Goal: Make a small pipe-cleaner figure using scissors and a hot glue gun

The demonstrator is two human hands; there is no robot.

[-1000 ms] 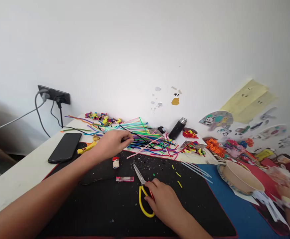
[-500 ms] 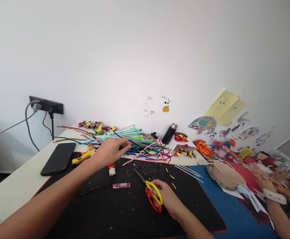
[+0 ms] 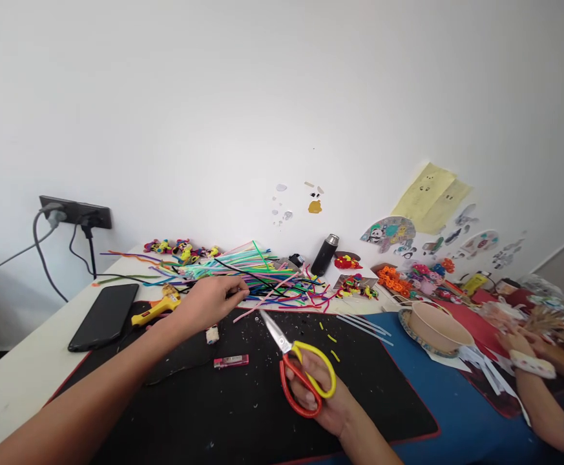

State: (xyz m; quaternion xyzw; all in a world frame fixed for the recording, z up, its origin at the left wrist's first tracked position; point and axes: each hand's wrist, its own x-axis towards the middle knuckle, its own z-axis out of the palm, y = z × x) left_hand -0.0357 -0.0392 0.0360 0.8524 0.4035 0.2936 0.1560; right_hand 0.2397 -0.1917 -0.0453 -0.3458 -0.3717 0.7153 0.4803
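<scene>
My right hand (image 3: 327, 397) is closed round the red and yellow handles of a pair of scissors (image 3: 282, 341), whose blades point up and left over the black mat. My left hand (image 3: 221, 298) is closed in a pinch at the front edge of the heap of colourful pipe cleaners (image 3: 262, 278); whatever is between its fingertips is too small to make out. A pale pink pipe cleaner (image 3: 265, 299) lies just right of those fingers. Below the left hand, a small white piece (image 3: 212, 334) and a pink lighter (image 3: 231, 361) rest on the mat.
A yellow glue gun (image 3: 156, 310) and a black phone (image 3: 104, 316) lie at left. Behind the heap stands a dark flask (image 3: 325, 255). Short yellow snippets (image 3: 332, 338), clear sticks (image 3: 365, 326) and a round basket (image 3: 439, 328) are to the right. Another person's hands (image 3: 519, 342) work at far right.
The scissors have turned in my right hand, so the blades and handles show more broadly. My left hand has shifted slightly down and left in the picture, as the whole view has moved.
</scene>
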